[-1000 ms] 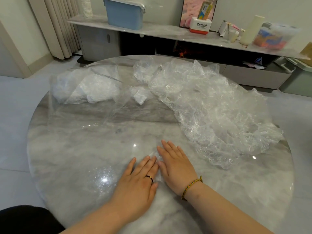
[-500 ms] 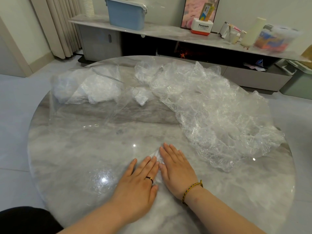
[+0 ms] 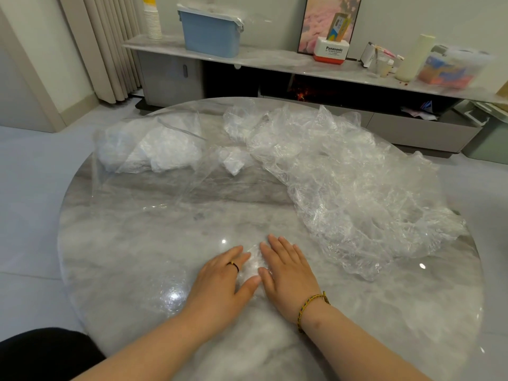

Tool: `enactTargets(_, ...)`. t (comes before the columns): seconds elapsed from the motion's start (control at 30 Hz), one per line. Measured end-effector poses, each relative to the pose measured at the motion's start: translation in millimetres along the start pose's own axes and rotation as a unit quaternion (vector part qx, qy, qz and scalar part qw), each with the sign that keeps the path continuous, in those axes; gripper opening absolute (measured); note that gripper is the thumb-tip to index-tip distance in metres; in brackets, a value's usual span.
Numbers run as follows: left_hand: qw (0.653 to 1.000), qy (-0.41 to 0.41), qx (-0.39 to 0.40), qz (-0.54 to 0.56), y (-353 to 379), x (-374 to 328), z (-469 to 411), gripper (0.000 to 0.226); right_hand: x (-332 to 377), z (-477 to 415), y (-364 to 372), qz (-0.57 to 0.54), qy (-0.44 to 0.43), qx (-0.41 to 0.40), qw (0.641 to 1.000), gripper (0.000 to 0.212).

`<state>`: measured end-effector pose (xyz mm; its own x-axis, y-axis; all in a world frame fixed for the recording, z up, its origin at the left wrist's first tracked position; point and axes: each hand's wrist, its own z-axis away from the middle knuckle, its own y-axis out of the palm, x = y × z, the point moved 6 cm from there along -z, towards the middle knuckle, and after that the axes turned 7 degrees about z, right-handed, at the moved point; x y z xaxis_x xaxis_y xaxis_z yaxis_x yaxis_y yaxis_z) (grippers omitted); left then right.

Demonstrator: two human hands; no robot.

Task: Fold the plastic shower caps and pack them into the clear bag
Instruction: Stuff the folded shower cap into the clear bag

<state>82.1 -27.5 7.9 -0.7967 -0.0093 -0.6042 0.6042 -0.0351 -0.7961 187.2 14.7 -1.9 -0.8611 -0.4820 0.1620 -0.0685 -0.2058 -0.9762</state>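
The left hand [image 3: 222,276] and right hand [image 3: 288,270] lie palm-down side by side on the desk [image 3: 123,257], fingers straight and gripping nothing. Both press on a small folded shower cap [image 3: 251,264], visible between them near the desk's front centre. The pile of unfolded shower caps [image 3: 343,188] occupies the far right, well apart from the hands; the clear bag [image 3: 143,149] lies at the far left with white folded plastic inside.

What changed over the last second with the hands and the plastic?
The left hand and right hand have parted slightly, so more of the small folded shower cap shows between them. Both stay flat, pressing it onto the table. Nothing was gripped or let go. The pile of loose caps and the clear bag lie as before.
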Motion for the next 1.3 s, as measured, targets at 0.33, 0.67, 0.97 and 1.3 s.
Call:
enactTargets(0.33,0.986,-0.139,0.062,-0.064,-7.1,3.1,-23.8,0.032,-23.8,-0.8,-30.8,-0.218,0.085,-0.107,0.966,0.059)
enactTargets(0.67,0.947,-0.103,0.070,0.295,-32.8,-2.7,-10.9,0.026,-27.6,-0.9,-43.1,-0.531,0.079,0.027,0.843,0.064)
enactTargets(0.97,0.939,-0.056,0.089,0.327,-73.2,-6.5,-0.8,0.029,16.2,10.0,-26.6,-0.588,-0.058,0.244,0.769,0.077)
enactTargets(1.3,0.933,-0.048,-0.080,0.348,-109.2,20.0,3.4,0.028,20.4,-1.4,-21.6,-0.641,0.073,0.118,0.755,0.008)
